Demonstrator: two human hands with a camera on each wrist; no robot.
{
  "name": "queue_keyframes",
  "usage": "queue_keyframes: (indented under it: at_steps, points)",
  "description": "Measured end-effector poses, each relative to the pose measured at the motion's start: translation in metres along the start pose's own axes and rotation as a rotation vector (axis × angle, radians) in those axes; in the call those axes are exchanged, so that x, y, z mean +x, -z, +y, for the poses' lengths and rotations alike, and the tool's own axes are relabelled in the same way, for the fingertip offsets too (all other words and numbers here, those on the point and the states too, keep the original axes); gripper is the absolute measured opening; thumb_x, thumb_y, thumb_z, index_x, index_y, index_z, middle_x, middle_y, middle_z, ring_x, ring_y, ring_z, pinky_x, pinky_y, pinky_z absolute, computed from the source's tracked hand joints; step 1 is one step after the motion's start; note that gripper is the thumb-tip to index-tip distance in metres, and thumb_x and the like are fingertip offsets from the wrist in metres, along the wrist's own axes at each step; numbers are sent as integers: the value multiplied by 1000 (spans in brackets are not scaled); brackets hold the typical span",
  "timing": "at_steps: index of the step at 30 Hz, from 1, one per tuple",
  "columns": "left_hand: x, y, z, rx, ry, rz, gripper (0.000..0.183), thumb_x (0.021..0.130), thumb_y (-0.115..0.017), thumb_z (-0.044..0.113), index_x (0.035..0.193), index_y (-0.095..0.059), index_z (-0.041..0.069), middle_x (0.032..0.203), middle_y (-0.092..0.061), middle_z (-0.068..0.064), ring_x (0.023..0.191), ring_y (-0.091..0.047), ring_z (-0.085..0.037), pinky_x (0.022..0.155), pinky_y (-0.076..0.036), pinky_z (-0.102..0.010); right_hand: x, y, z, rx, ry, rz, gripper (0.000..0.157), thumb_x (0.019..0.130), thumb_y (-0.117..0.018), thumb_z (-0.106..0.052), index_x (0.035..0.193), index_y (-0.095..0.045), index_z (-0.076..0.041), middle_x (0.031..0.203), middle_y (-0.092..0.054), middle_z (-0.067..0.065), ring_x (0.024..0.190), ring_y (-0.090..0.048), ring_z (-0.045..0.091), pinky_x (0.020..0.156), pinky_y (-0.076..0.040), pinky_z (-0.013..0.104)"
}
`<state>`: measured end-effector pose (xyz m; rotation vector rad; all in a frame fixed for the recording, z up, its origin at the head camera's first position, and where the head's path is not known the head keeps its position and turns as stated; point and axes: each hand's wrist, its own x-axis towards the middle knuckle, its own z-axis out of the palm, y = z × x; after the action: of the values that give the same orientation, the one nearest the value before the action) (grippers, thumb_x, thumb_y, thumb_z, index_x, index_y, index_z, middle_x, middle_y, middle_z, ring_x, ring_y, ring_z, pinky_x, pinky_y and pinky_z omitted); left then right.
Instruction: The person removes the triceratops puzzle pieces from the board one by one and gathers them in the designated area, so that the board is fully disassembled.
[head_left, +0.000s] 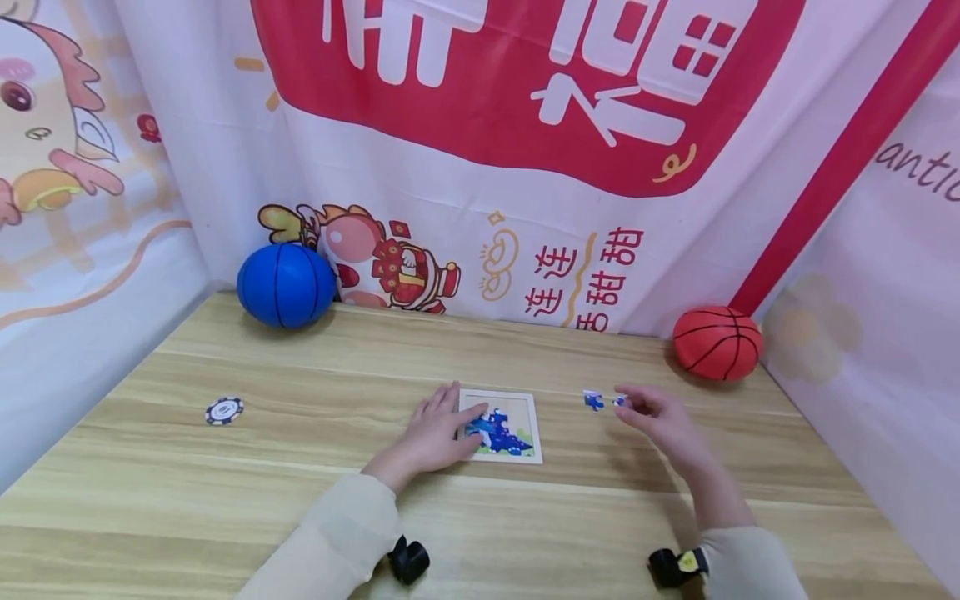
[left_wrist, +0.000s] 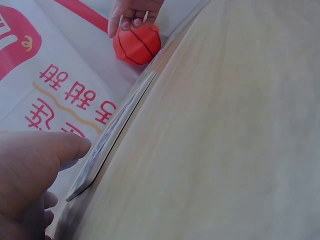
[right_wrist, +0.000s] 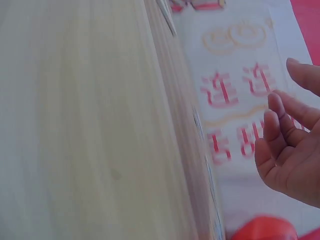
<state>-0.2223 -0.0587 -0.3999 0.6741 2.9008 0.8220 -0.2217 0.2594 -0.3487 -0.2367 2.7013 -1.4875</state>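
Observation:
My left hand (head_left: 431,433) rests at the left edge of a small white-framed jigsaw puzzle (head_left: 537,425). Its fingers extend along the frame and its thumb reaches over the blue dinosaur picture. In the left wrist view the puzzle (left_wrist: 112,140) is seen nearly edge-on beside the thumb (left_wrist: 75,147). To the right, my right hand (head_left: 667,421) hovers over the table by two loose blue-and-white puzzle pieces, the left piece (head_left: 593,401) and the right piece (head_left: 619,401). In the right wrist view its fingers (right_wrist: 272,125) are loosely bent, the thumb apart, with nothing visible between them.
A blue ball (head_left: 287,285) sits at the back left of the wooden table (head_left: 315,350). A red ball (head_left: 717,342) sits at the back right. Far left lies a round chip (head_left: 224,410). A printed cloth (head_left: 480,183) hangs behind the table.

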Motion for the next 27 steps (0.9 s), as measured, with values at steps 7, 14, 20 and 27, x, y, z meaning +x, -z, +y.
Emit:
queue_keyframes:
  at_steps: [7,14,20,27]
  points:
    - [1,2,-6,-21,-18,-11,50,84,-50,40,130,-42,21,140,-12,-19,127,-5,-31,98,-1,-50,17,-46,-13,-17,67,-41,34,82,-59,-11,114,-54,-2,89,-54,8,82,-48,21,69,-42,30]
    - [0,-1,-8,12,-38,-11,50,83,-50,42,128,-44,20,139,-14,-19,127,-7,-30,98,-2,-51,27,-89,-13,-10,93,-120,34,80,-62,-13,112,-56,-5,92,-56,5,85,-51,19,75,-42,34]
    - [0,-3,-9,35,-47,-2,50,84,-49,43,128,-45,21,139,-16,-19,127,-7,-30,98,-2,-51,29,-111,-12,-80,149,-129,34,79,-64,-15,111,-57,-8,98,-55,3,87,-48,18,78,-40,35]
    - [0,-4,-9,61,-40,0,50,84,-47,46,128,-44,22,139,-15,-18,127,-7,-30,98,-2,-50,30,-122,-10,-289,225,-92,36,74,-68,-18,109,-60,-12,99,-48,0,95,-40,20,78,-36,38]
